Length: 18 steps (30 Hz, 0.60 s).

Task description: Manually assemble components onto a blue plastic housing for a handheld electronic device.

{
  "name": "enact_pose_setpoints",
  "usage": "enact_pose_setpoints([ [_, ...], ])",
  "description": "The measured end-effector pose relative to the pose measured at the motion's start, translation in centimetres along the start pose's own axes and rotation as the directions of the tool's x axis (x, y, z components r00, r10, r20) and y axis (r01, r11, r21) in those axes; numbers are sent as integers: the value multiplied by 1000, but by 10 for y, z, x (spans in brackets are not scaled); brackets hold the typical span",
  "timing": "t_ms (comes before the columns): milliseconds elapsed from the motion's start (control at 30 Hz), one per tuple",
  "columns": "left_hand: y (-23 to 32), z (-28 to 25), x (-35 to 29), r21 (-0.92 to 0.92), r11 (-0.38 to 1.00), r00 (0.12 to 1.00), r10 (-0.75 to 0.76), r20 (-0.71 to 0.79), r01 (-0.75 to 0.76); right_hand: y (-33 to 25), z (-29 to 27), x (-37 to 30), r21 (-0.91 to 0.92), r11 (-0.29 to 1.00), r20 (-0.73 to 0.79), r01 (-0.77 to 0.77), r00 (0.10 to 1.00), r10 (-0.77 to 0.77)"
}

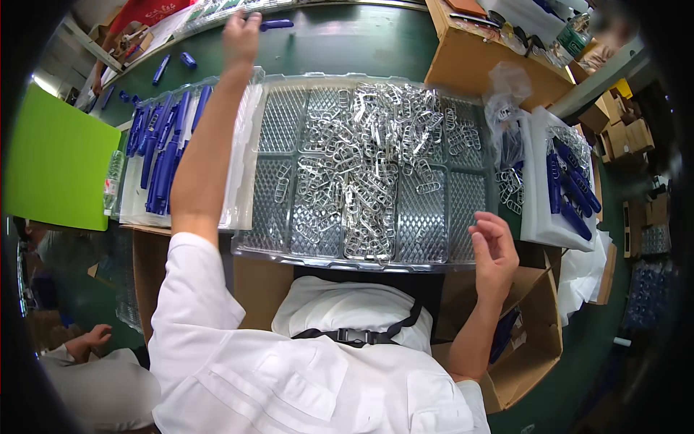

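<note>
My left hand (pixel 241 42) reaches far over the green work surface (pixel 347 45), thumb and fingers slightly apart. Right beside its fingertips lies a slim blue plastic piece (pixel 277 24); I see no grip on it. My right hand (pixel 494 254) is above the right front corner of the clear tray (pixel 318 262), fingers loosely bent, thumb apart, nothing between them. In the tray's compartments lie many small silvery metal clips with oval openings (pixel 369 173), heaped thickest in the middle. Under my left forearm, a white foam tray (pixel 134 206) holds several long blue plastic pieces (pixel 163 155).
A white foam box (pixel 535 145) on the right holds blue handled pieces (pixel 571 188) and metal clips. Beyond it stands a wooden box (pixel 463 54). An open carton (pixel 538 340) is below my right hand. A water bottle (pixel 113 181) stands near a green panel (pixel 58 159). Another person's hand (pixel 94 336) shows lower left.
</note>
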<state>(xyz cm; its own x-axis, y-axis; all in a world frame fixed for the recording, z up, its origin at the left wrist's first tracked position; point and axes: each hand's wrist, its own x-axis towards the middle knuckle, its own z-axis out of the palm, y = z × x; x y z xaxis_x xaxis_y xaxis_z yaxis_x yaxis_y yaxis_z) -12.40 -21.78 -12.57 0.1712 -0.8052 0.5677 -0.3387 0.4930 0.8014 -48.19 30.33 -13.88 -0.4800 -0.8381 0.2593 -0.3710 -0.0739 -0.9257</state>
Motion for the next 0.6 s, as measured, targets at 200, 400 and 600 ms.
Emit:
enact_pose_setpoints([
  [200,117,-153,-138,-215,967,988,115,-99,-134,5,9,55,-427,895,127,127,989,-80],
  [400,87,-348,-313,-66,997,821,-67,-566,36,42,65,103,-651,612,490,449,864,-113],
  [600,-16,-510,-522,59,799,526,-336,-781,598,76,72,119,-712,442,549,546,825,-135],
])
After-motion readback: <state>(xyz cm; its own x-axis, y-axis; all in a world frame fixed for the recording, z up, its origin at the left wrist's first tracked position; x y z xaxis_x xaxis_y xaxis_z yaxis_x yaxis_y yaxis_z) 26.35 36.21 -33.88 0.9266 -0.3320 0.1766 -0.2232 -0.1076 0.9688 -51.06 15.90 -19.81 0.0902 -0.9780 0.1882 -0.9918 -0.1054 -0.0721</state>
